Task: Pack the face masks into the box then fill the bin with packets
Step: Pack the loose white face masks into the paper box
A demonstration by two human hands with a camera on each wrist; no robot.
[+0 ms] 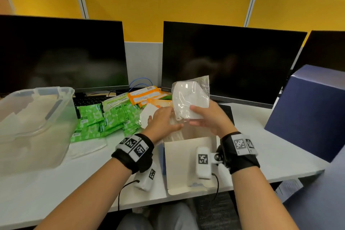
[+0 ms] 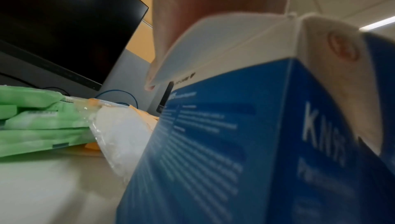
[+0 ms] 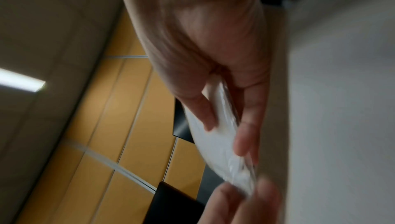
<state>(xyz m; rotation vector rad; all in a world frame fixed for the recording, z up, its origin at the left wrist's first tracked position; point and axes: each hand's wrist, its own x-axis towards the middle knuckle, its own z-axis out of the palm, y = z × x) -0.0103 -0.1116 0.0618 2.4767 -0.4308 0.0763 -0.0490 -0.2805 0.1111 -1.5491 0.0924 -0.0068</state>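
- My right hand (image 1: pixel 207 117) pinches a wrapped face mask (image 1: pixel 190 97): the thumb lies on its near face and the fingers curl round behind its lower edge. The right wrist view shows the same clamp, with the packet edge-on between thumb and fingers.
- The mask stands nearly upright, its long axis running up and away from me, its top corner leaning toward the right monitor (image 1: pixel 233 58).
- My left hand (image 1: pixel 164 121) sits just beside it, fingers loosely straight and flat, touching the masks already stacked at the mouth of the box (image 1: pixel 186 158). I cannot tell whether it grips anything.
- The open box lies directly below and slightly nearer to me than the held mask, with its near flap folded out toward me. I judge the coming move to be tipping the mask flat and lowering it; the right hand does it, the left keeps the stack down.
- Another wrapped mask (image 1: pixel 148 115) lies just left of my left hand.
- Farther left are the green packets (image 1: pixel 97 121) and orange packets (image 1: pixel 143 95), then the clear bin (image 1: pixel 37 117), still without packets.
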